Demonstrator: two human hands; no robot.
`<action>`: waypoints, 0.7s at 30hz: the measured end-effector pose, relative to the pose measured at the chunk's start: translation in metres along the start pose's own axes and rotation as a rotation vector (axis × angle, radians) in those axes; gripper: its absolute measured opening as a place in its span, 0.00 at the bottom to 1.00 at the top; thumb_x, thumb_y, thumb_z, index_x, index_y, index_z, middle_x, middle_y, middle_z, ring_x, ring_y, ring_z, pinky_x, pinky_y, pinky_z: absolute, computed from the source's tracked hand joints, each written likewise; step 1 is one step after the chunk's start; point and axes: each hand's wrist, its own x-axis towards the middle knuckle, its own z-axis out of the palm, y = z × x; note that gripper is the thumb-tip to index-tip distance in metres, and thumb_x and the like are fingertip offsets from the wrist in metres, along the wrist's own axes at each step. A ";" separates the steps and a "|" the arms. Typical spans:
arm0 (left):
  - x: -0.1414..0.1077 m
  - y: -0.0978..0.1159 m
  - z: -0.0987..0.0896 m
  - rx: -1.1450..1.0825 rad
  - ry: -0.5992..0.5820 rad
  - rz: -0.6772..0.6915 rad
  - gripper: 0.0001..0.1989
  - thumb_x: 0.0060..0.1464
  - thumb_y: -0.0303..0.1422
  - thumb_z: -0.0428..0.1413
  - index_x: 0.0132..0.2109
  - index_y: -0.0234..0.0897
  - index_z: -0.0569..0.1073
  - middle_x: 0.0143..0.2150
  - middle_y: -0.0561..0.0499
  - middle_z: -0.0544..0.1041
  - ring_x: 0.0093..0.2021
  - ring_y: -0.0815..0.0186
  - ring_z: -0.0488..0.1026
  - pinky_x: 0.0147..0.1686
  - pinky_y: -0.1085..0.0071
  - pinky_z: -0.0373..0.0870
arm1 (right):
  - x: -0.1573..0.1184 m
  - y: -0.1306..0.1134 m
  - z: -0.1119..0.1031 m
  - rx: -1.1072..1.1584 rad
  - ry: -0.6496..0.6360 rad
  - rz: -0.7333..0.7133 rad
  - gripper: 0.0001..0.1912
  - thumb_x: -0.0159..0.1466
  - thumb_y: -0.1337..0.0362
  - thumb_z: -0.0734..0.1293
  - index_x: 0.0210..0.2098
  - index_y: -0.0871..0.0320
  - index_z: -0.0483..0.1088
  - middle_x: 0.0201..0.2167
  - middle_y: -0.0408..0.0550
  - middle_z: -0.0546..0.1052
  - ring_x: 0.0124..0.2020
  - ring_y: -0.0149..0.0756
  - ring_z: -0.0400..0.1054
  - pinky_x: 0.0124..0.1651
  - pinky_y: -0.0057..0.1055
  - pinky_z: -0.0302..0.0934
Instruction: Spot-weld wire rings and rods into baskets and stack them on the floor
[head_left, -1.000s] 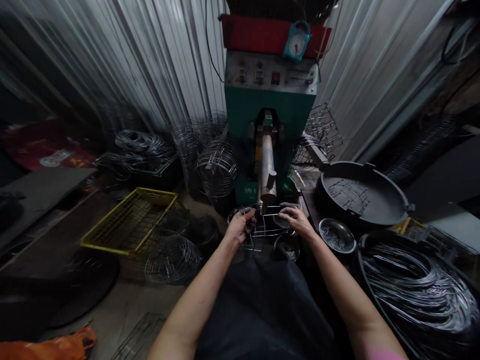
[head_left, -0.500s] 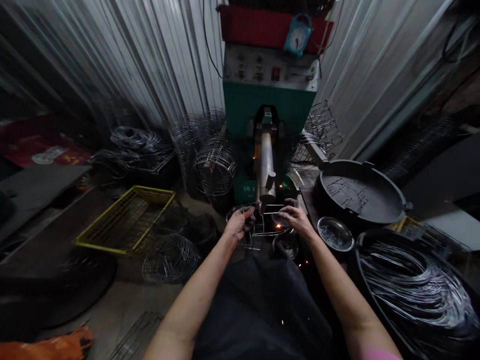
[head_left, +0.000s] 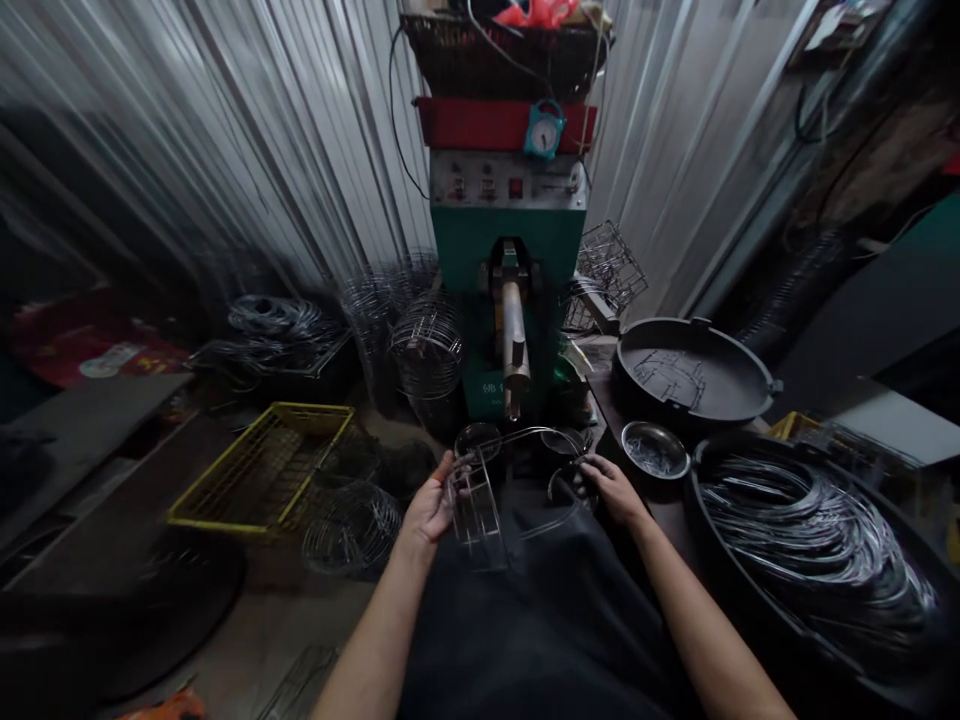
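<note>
A thin wire frame (head_left: 480, 515) hangs between my hands over the dark apron, its rectangular part on the left and a curved wire running to the right. My left hand (head_left: 435, 500) is closed on the left side of that frame. At the curved wire's right end, my right hand (head_left: 606, 484) has its fingers pinched on the wire. Beyond the hands, the metal arm (head_left: 515, 340) of a green machine (head_left: 469, 235) points toward me; its tip is slightly apart from the wire frame. Small metal bowls (head_left: 478, 440) lie beneath the machine's tip.
A yellow wire basket (head_left: 259, 525) lies at left, near round wire cages (head_left: 352, 530). On the right are a black round pan (head_left: 664, 365) with wire pieces, a steel bowl (head_left: 654, 450) and a large tub (head_left: 701, 500) of wire rings.
Both hands have moved down and toward me, away from the machine's tip, with the wire frame turned and now below it. The orange sparks are gone. The view has tilted up.
</note>
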 end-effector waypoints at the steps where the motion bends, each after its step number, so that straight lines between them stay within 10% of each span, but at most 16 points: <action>1: -0.010 -0.001 -0.007 0.012 -0.034 0.029 0.15 0.55 0.37 0.48 0.41 0.28 0.69 0.26 0.47 0.74 0.22 0.70 0.71 0.18 0.78 0.66 | -0.003 -0.005 0.006 0.076 -0.002 0.037 0.13 0.52 0.57 0.67 0.32 0.59 0.68 0.21 0.40 0.71 0.17 0.24 0.61 0.19 0.21 0.57; 8: -0.063 -0.039 -0.039 0.223 -0.214 0.134 0.30 0.49 0.47 0.51 0.54 0.31 0.62 0.40 0.39 0.75 0.39 0.58 0.72 0.38 0.65 0.67 | 0.006 -0.020 0.028 0.572 0.187 0.340 0.02 0.55 0.71 0.64 0.26 0.62 0.67 0.15 0.40 0.69 0.12 0.20 0.58 0.14 0.17 0.58; 13: -0.068 -0.065 -0.043 0.424 -0.192 0.217 0.34 0.43 0.36 0.60 0.57 0.36 0.57 0.34 0.46 0.75 0.29 0.65 0.72 0.28 0.71 0.66 | 0.005 -0.011 0.037 0.642 0.268 0.354 0.07 0.55 0.77 0.61 0.27 0.60 0.65 0.20 0.43 0.73 0.22 0.25 0.69 0.27 0.19 0.67; 21: -0.064 -0.064 -0.036 0.492 -0.063 0.373 0.26 0.42 0.37 0.60 0.49 0.34 0.65 0.24 0.56 0.68 0.16 0.77 0.61 0.16 0.79 0.59 | -0.012 -0.002 0.042 -0.056 -0.047 -0.056 0.24 0.47 0.74 0.64 0.44 0.55 0.66 0.36 0.44 0.75 0.41 0.34 0.68 0.46 0.32 0.61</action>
